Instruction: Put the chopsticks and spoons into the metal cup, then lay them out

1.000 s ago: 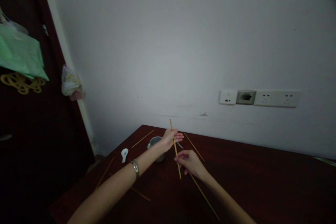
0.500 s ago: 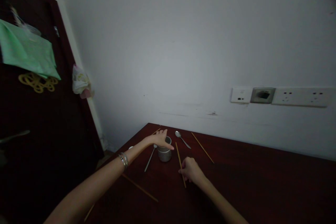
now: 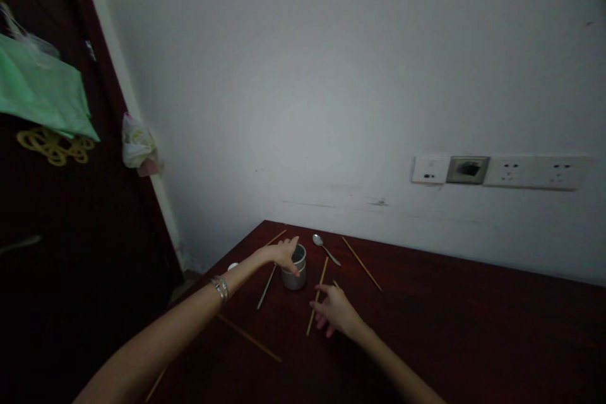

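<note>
A grey metal-looking cup stands upright near the table's left end. My left hand grips its left side, thumb across the front and fingers along the far rim. In front of the cup's right side, my right hand pinches a wooden chopstick, which slants from upper right to lower left. The tip of another thin stick shows just above the knuckles; the hand hides the rest. A metal spoon lies behind and right of the cup. Left of the cup is a thin metal handle, its upper end hidden.
Other chopsticks lie on the dark red table: one at the right, one at the front left, one behind my left hand. A small white object sits by the left edge. A wall with sockets rises behind.
The chopstick at my right hand has turned from leaning left to leaning right at its top. My left thumb has drawn in against the cup. The view has shifted slightly.
</note>
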`<state>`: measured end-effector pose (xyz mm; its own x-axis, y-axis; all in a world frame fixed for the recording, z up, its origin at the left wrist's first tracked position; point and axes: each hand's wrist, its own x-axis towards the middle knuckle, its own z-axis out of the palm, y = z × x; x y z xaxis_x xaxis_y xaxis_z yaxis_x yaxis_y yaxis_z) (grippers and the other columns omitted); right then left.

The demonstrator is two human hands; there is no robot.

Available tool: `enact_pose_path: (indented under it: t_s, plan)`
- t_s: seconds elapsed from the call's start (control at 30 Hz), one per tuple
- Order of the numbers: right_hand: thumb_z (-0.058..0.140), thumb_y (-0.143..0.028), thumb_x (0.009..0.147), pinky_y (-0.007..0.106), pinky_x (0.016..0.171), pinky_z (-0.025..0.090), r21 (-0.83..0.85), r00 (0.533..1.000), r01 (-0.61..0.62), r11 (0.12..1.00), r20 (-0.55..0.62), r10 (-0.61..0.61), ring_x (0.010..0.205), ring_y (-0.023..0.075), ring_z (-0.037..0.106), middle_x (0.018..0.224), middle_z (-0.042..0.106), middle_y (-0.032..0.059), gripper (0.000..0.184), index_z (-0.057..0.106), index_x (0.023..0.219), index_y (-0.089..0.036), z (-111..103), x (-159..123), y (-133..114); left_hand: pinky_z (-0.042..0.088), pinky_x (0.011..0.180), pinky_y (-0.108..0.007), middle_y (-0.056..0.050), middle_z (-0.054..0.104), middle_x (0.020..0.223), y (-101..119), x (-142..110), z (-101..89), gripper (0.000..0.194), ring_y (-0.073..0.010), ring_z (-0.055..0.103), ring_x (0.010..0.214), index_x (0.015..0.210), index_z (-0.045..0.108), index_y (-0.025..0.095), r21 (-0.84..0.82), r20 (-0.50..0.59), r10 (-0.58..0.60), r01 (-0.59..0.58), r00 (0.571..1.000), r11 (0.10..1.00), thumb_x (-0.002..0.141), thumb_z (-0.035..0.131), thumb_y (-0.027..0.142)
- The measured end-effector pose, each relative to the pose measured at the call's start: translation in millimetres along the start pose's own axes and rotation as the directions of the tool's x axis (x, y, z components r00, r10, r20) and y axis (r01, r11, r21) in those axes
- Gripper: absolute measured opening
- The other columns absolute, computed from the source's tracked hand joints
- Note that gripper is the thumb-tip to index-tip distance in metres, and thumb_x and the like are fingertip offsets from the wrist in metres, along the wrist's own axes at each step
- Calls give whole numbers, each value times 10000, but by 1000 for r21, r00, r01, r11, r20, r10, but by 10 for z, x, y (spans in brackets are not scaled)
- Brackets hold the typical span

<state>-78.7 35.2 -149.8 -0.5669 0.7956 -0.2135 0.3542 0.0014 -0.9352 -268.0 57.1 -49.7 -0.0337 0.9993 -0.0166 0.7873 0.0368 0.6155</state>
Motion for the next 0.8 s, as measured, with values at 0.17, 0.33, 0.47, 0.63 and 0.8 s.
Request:
enact_pose_path:
  t_s: [0.17,0.33,0.47,0.63,0.8]
  plan:
    - [432,-283,790,165,309,410,-111,979,136,984,-139,-151,453,115,576,582,572,-2,449,423,1196,-92,-441,-107,59,240,971,-428,-245,363,1290,-40,29,-13,953,-404,241,1232,1121,448,144,43,4,1,-2,1000,999,236,791,239]
    - [405,-295,777,179,375,406,-252,911,165,954,-332,-245,427,101,544,542,570,-14,356,531,1046,-98,-1097,-127,301,219,987,-397,-226,363,1298,-47,35,-3,811,-385,227,1244,1023,494,154,-11,-16,14,-14,1000,1000,257,762,172]
    - [394,-290,757,207,408,417,-194,870,99,976,-459,-179,427,117,545,522,576,-7,344,537,1002,-94,-1492,-108,630,242,972,-392,-197,442,1230,-43,91,-26,701,-389,264,1224,920,524,169,-72,-87,35,-41,996,997,261,763,165]
    - [396,-322,737,224,403,423,-56,863,103,993,-492,-117,451,134,550,519,565,-2,349,526,973,-99,-1639,-85,920,352,879,-385,-161,556,1052,-45,382,-135,575,-374,444,1080,851,530,167,-4,-162,47,-48,986,999,328,765,212]
    - [402,-360,734,226,399,423,-87,842,118,989,-520,-146,447,133,540,520,555,-6,362,532,960,-109,-1606,-86,929,381,848,-320,-126,580,1011,-59,723,-198,475,-326,459,1076,815,524,173,-176,-272,-38,-11,961,984,391,735,136]
